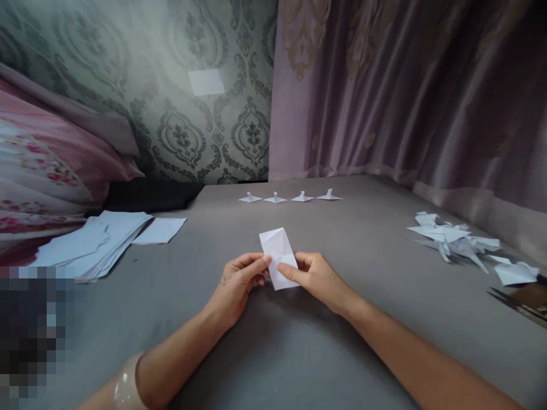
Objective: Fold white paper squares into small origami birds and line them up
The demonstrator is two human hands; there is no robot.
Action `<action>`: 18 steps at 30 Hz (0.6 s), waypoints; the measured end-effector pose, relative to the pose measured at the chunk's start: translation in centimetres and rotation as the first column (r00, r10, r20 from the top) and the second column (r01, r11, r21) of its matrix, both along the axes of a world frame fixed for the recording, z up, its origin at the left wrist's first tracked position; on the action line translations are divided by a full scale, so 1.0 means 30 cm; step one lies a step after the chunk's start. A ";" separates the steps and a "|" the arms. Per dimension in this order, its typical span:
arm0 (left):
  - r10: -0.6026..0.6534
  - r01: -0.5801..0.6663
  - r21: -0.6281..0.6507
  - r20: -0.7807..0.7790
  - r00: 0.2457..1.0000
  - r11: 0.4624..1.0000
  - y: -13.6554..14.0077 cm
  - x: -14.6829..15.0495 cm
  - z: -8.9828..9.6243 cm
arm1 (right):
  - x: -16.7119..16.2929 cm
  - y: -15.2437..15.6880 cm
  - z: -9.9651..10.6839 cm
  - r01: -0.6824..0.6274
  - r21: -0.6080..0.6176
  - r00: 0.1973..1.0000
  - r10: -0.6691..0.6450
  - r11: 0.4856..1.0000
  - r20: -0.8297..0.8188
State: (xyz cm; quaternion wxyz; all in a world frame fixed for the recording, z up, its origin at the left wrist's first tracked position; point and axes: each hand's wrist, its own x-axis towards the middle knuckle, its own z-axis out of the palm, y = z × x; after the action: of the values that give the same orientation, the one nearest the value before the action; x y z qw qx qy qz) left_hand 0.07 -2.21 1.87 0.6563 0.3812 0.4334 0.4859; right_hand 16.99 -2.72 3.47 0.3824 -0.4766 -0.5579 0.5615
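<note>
Paper held by left hand and right hand

From my distant seat I see the creased white paper near the middle of the view, over the grey surface; I cannot tell whether its lower edge touches down. The left hand is closed on its left edge, thumb in front. The right hand is clamped on the opposite side, its thumb laid across the lower part. Beyond them I have four small folded pieces in a row. To the left lies a stack of white sheets; to the right, a heap of folded papers near the curtain, with dark blades nearer the camera.
</note>
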 end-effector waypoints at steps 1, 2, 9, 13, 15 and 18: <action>0.018 -0.018 -0.001 -0.001 1.000 1.000 0.002 -0.001 0.000 | -0.009 -0.003 -0.009 -0.003 -0.011 1.000 0.003 1.000 0.028; 0.027 -0.027 0.002 0.001 1.000 1.000 0.004 -0.002 0.001 | -0.015 -0.006 -0.018 -0.006 -0.019 0.999 0.007 1.000 0.046; 0.053 -0.054 0.041 0.046 0.998 0.998 0.014 -0.013 0.010 | -0.011 -0.002 -0.067 -0.105 -0.068 0.985 0.113 0.992 0.133; 0.095 -0.096 0.011 0.069 0.993 0.995 0.021 -0.023 0.008 | -0.010 -0.001 -0.066 -0.121 -0.096 0.978 0.135 0.988 0.159; 0.102 -0.102 0.000 0.071 0.992 0.995 0.025 -0.027 0.004 | -0.012 -0.002 -0.056 -0.119 -0.107 0.976 0.137 0.987 0.171; 0.126 -0.125 -0.004 0.048 0.991 0.992 0.033 -0.036 -0.004 | -0.010 -0.003 -0.040 -0.141 -0.120 0.968 0.162 0.983 0.191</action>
State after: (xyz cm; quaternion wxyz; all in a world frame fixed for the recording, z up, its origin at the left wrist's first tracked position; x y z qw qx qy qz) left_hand -1.02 -1.23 1.74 0.6349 0.3411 0.4409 0.5350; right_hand 16.68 -2.82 2.27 0.2545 -0.5063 -0.5978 0.5670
